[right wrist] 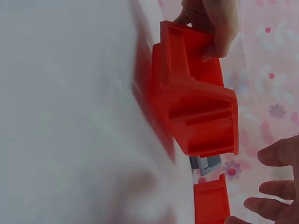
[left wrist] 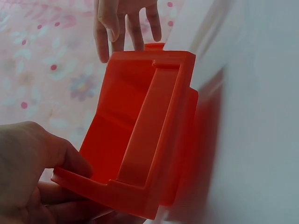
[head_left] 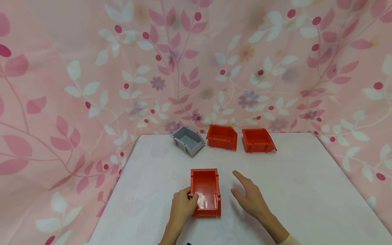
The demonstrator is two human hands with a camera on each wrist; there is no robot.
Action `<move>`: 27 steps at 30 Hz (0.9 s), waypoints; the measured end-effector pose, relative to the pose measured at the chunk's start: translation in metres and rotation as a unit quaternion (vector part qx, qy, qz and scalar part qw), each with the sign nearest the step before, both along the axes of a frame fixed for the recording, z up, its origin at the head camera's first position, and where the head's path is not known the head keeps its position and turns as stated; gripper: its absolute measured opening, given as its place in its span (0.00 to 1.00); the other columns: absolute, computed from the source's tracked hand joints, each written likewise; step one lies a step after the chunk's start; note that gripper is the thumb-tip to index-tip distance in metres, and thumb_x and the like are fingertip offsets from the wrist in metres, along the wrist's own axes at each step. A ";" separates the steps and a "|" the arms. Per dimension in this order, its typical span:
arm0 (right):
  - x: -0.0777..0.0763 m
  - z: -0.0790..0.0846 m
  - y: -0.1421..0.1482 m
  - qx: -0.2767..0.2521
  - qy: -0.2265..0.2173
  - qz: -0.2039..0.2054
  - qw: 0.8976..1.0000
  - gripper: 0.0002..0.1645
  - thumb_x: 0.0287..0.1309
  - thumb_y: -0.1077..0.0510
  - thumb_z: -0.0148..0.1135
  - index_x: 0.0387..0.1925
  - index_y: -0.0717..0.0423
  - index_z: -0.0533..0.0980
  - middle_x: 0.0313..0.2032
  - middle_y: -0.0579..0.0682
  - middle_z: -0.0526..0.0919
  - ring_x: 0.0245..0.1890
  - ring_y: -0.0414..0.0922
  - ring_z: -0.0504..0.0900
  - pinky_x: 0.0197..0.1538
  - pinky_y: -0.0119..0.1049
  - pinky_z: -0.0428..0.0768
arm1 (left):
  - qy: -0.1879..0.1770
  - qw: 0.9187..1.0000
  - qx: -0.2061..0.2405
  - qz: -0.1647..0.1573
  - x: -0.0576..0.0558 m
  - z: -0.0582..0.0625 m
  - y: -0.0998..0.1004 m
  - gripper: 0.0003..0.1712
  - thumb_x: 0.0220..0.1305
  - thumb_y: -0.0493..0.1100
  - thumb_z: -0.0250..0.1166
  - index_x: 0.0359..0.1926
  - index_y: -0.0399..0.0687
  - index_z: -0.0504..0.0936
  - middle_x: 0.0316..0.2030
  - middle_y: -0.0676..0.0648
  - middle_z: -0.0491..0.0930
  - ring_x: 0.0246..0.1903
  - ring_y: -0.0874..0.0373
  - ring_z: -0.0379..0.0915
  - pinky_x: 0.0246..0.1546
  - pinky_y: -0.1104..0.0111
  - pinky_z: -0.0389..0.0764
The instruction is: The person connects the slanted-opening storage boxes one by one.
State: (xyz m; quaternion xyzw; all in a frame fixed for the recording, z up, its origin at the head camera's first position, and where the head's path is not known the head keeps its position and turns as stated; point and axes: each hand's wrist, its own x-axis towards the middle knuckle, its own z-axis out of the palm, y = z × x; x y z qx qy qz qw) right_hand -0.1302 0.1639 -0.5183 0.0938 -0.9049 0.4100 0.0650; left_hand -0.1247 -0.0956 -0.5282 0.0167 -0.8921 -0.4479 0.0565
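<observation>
A red plastic storage bin [head_left: 206, 190] is at the near middle of the white table, its open top facing up toward the head camera. My left hand [head_left: 183, 205] grips its left wall, thumb inside and fingers outside. In the left wrist view the thumb [left wrist: 70, 156] hooks over the rim of the same bin [left wrist: 140, 130]. A shadow beside the bin in both wrist views hints at a small gap above the table. To the right of the bin, my right hand [head_left: 251, 199] holds nothing, with its fingers extended and apart from the bin.
At the table's back edge stand a grey bin [head_left: 187, 140], a red bin [head_left: 222, 136] and another red bin [head_left: 258, 140], side by side. Behind them hangs a pink floral cloth [head_left: 196, 68]. The white tabletop [head_left: 306, 190] spreads out to the right.
</observation>
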 end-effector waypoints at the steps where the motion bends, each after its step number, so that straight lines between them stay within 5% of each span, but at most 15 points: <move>1: 0.001 -0.001 0.001 0.001 -0.002 -0.002 1.000 0.40 0.65 0.58 0.69 0.77 0.51 0.67 0.72 0.54 0.71 0.70 0.59 0.70 0.64 0.66 0.72 | -0.003 1.000 0.000 -0.002 0.001 -0.001 0.001 0.13 0.63 0.37 0.66 0.45 0.34 0.89 0.25 0.51 0.84 0.23 0.61 0.76 0.21 0.69 0.80; 10: 0.005 -0.005 0.006 0.001 -0.020 -0.005 1.000 0.40 0.65 0.59 0.70 0.76 0.52 0.68 0.72 0.54 0.72 0.70 0.59 0.70 0.65 0.65 0.71 | -0.014 1.000 -0.010 -0.023 0.006 -0.006 0.005 0.18 0.64 0.37 0.66 0.52 0.30 0.86 0.35 0.44 0.88 0.28 0.56 0.81 0.29 0.61 0.87; 13: 0.004 -0.005 0.007 0.005 -0.012 -0.002 1.000 0.40 0.64 0.59 0.70 0.76 0.53 0.68 0.72 0.55 0.72 0.70 0.60 0.70 0.65 0.65 0.72 | 0.005 0.998 -0.063 -0.012 0.005 -0.007 0.005 0.30 0.63 0.41 0.67 0.63 0.29 0.78 0.50 0.38 0.85 0.43 0.45 0.84 0.41 0.50 0.88; 15: 0.003 -0.003 0.008 0.006 -0.002 0.002 1.000 0.40 0.64 0.59 0.71 0.76 0.53 0.69 0.72 0.55 0.72 0.70 0.60 0.70 0.65 0.65 0.72 | 0.026 0.994 -0.101 -0.019 0.003 -0.007 0.003 0.40 0.63 0.44 0.67 0.72 0.30 0.69 0.66 0.36 0.75 0.58 0.40 0.78 0.51 0.44 0.83; 20: -0.001 -0.001 0.010 0.005 0.022 0.008 1.000 0.39 0.64 0.60 0.70 0.75 0.54 0.69 0.71 0.55 0.73 0.69 0.60 0.71 0.64 0.65 0.72 | 0.073 0.978 -0.160 -0.112 -0.004 -0.005 -0.002 0.48 0.68 0.48 0.65 0.81 0.38 0.54 0.82 0.43 0.48 0.75 0.36 0.53 0.63 0.41 0.72; 23: -0.003 -0.001 0.011 0.001 0.031 0.015 0.999 0.39 0.64 0.60 0.70 0.75 0.54 0.70 0.71 0.55 0.73 0.69 0.60 0.72 0.65 0.64 0.72 | 0.080 0.966 -0.181 -0.168 -0.007 -0.007 -0.004 0.47 0.70 0.51 0.64 0.81 0.38 0.54 0.82 0.44 0.45 0.76 0.34 0.51 0.62 0.41 0.73; 27: -0.006 0.001 0.010 -0.002 0.038 0.021 0.999 0.39 0.64 0.60 0.70 0.75 0.54 0.70 0.71 0.55 0.73 0.69 0.59 0.72 0.65 0.64 0.72 | 0.073 0.959 -0.193 -0.197 -0.009 -0.013 -0.006 0.50 0.71 0.52 0.64 0.82 0.38 0.50 0.83 0.44 0.43 0.76 0.39 0.53 0.61 0.46 0.76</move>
